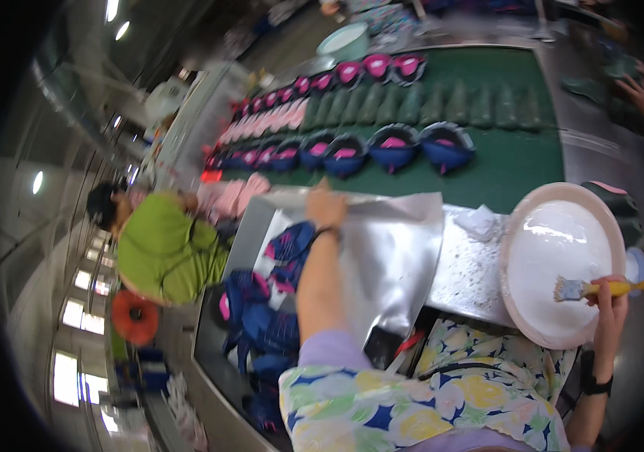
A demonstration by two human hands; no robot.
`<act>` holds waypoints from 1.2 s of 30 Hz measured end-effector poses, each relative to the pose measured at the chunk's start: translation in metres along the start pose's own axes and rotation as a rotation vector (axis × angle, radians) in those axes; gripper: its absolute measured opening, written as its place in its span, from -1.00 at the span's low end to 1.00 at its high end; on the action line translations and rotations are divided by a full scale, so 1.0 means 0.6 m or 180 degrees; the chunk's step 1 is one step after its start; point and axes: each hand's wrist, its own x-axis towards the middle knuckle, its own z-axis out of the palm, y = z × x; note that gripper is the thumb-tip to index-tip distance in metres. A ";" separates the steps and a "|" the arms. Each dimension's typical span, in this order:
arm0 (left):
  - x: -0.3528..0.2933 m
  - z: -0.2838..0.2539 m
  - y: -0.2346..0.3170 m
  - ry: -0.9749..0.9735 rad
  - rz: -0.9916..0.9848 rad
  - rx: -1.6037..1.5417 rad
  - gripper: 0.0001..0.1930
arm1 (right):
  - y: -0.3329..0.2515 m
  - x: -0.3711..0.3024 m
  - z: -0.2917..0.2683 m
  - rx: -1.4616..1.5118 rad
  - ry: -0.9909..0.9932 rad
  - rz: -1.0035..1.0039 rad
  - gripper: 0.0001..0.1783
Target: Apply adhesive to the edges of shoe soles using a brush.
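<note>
Green belt (514,162): left hand (326,209) at near edge, grip impossible to tell. Yellow-handled brush (579,290), clasped in right hand (608,307) over basin (559,191) of white liquid (540,260); apparently brush-loading, next probably calling for steady lift.

The flat green belt (517,160) lies open right of the blue, pink-lined cupped uppers (391,157); a round pale-pink basin (559,191) blocks nearer in.

A person (164,248) in green is near a round orange object (121,319), with bright windows (66,378) farther back.
</note>
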 end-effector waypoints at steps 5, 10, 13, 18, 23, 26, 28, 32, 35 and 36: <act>-0.212 -0.066 -0.200 -0.1325 -0.0863 0.0639 -0.29 | -0.008 0.002 0.016 0.0125 0.0024 0.0221 -0.83; -0.205 -0.036 -0.233 -0.0996 0.0014 0.1143 -0.52 | -0.035 0.005 0.053 0.0220 -0.0384 0.0062 -0.75; -0.161 -0.051 -0.164 -0.1456 0.0359 0.0561 -0.52 | -0.049 -0.002 0.067 0.0283 -0.0454 0.0023 -0.71; -0.141 -0.132 0.088 -0.1391 0.0800 -0.0750 -0.52 | -0.044 -0.005 0.088 0.0252 -0.0586 0.0136 -0.72; -0.115 -0.166 0.191 -0.1819 0.1342 -0.1937 -0.73 | -0.008 0.002 0.093 0.0064 -0.0499 0.0391 -0.73; -0.081 -0.170 0.119 -0.0747 0.1623 -0.2205 -0.67 | 0.008 -0.001 0.064 -0.0007 -0.0360 0.0340 -0.75; -0.062 -0.184 0.049 -0.1175 0.1611 -0.2033 -0.50 | 0.014 -0.004 0.047 0.0017 -0.0163 0.0288 -0.78; -0.092 -0.218 -0.025 -0.2198 0.1622 -0.1686 -0.35 | 0.010 0.004 0.031 -0.0385 -0.0143 0.0372 -0.80; -0.130 -0.253 -0.020 -0.1213 0.1758 -0.1369 -0.30 | 0.000 0.014 0.032 -0.0497 -0.0183 0.0361 -0.81; -0.139 -0.266 -0.016 -0.1170 0.1792 -0.1428 -0.30 | -0.003 0.016 0.035 -0.0602 -0.0195 0.0283 -0.81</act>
